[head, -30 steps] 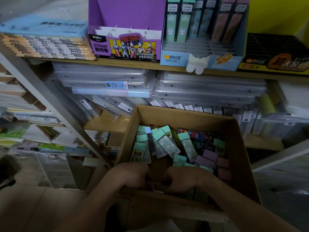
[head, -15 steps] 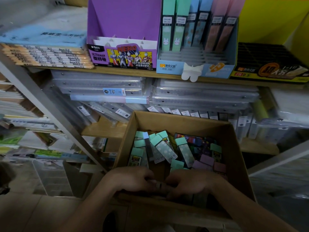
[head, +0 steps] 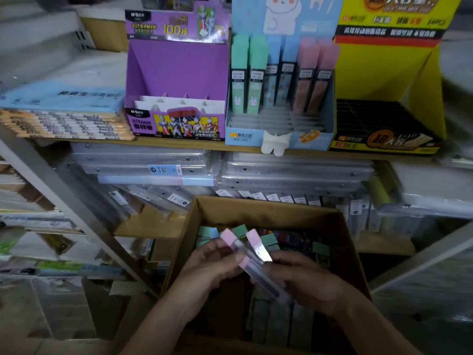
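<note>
sorting step: left hand (head: 212, 267) and right hand (head: 304, 280) pinch pink-capped cases (head: 256, 242) over the near cardboard box (head: 268, 213); next probably lifting them to the far blue display (head: 245, 129).

The two lead cases (head: 249, 263) are clear with pale pink caps (one body throws a white glare). The cardboard box (head: 268, 210) is plain brown, and the packs inside it (head: 268, 242) are mostly mint green. At the middle of the shelf (head: 179, 144), the purple display box (head: 176, 73) has bright cartoon heroes on its front. The light blue display box (head: 302, 138) bears a white rabbit and holds mint, blue and pink sleeves. Toward the right end, the yellow stand (head: 384, 67) has a black tray.
</note>
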A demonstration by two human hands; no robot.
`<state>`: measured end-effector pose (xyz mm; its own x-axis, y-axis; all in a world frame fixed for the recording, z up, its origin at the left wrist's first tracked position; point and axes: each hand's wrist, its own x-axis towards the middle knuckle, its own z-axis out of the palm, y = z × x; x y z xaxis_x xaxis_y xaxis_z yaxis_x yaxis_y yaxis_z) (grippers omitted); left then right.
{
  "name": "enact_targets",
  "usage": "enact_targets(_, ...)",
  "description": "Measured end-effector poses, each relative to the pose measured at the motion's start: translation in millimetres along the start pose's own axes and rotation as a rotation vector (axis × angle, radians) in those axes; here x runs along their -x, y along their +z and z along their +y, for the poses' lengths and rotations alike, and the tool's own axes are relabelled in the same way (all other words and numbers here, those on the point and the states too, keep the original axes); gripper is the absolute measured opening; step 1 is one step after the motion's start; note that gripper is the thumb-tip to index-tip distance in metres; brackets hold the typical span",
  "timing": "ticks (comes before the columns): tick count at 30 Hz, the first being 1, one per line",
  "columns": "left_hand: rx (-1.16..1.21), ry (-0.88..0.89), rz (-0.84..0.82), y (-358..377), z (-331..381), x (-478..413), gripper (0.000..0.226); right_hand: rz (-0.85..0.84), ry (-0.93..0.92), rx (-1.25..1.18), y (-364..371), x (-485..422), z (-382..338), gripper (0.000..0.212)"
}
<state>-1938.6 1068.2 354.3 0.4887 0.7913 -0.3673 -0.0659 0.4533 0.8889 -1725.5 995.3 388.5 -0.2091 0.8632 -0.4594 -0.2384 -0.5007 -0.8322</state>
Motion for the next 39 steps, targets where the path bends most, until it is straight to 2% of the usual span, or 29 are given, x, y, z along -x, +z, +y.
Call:
enact_targets(3, 0.166, 0.036, -0.050, 25, 2, 3, 0.047, 0.059, -0.099, -0.064, 11, 2, -6, 0.026)
enact_targets(5, 0.172, 0.083, -0.058, 45, 6, 8, 0.048, 0.076, -0.170, -0.113, 22, 3, -12, 0.027)
enact_targets(10, 0.164, 0.224, 0.041, 75, 32, 13, 0.045, 0.101, -0.323, -0.137, 45, 13, -35, 0.032)
enact_targets(14, 0.173, 0.313, 0.030, 82, 55, 14, 0.036, 0.161, -0.412, -0.095, 51, 23, -54, 0.032)
enact_targets(20, 0.157, 0.414, -0.008, 91, 88, 16, 0.028, 0.178, -0.478, -0.187, 55, 32, -74, 0.025)
enact_targets(24, 0.146, 0.449, 0.002, 94, 107, 16, 0.033, 0.256, -0.546, -0.083, 53, 39, -91, 0.036)
enact_targets(28, 0.136, 0.471, 0.040, 92, 128, 14, 0.037, 0.265, -0.610, -0.034, 45, 45, -110, 0.037)
enact_targets(30, 0.125, 0.508, 0.037, 95, 140, 13, 0.028, 0.269, -0.652, 0.019, 42, 50, -121, 0.035)
enact_targets(35, 0.085, 0.595, 0.037, 106, 163, 15, 0.030, 0.303, -0.757, 0.195, 34, 60, -152, 0.026)
enact_targets(39, 0.054, 0.653, -0.035, 111, 176, 22, 0.019, 0.341, -0.897, 0.300, 33, 68, -172, 0.017)
